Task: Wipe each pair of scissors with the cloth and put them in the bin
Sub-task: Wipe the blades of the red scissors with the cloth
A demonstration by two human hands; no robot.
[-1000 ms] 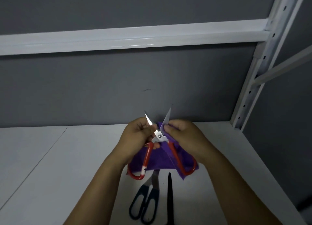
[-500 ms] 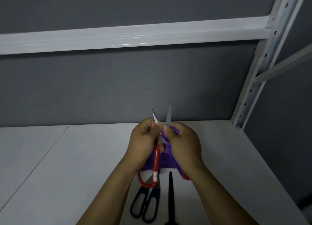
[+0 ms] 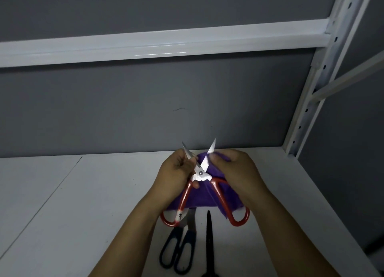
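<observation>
Head view, at 6 o'clock: both hands meet above the bench. The left hand [image 3: 176,170] has its fingers curled round one blade of the red-handled scissors [image 3: 200,174], close to the pivot. The right hand [image 3: 234,168] has its fingers pinched narrow, pressing the purple cloth [image 3: 199,195] against the other blade. Half a second ago the blades stood in a thin V and the red loops hung almost together. Now the blades are spread wide again, tips at 11 and 1 o'clock, and the loops splay to 7 and 5 o'clock over the draped cloth. I read that as the pair being worked open so the cloth can reach the inner faces. The wiping of this pair looks to be mid-way, not finished.

Behind it all is a plain grey wall [image 3: 145,110], crossed at 12 o'clock by a white rack beam [image 3: 166,44] that joins a perforated white upright [image 3: 311,89] at 2 o'clock. The white bench [image 3: 83,204] runs from 9 o'clock to 4 o'clock, with a thin seam line at 8 o'clock. On it, just below the red loops, lie blue-handled scissors [image 3: 180,254] and, just at their 3 o'clock, black scissors [image 3: 209,239]. Both wait for their turn. No bin is in view, so where the wiped pair should go cannot be told.
</observation>
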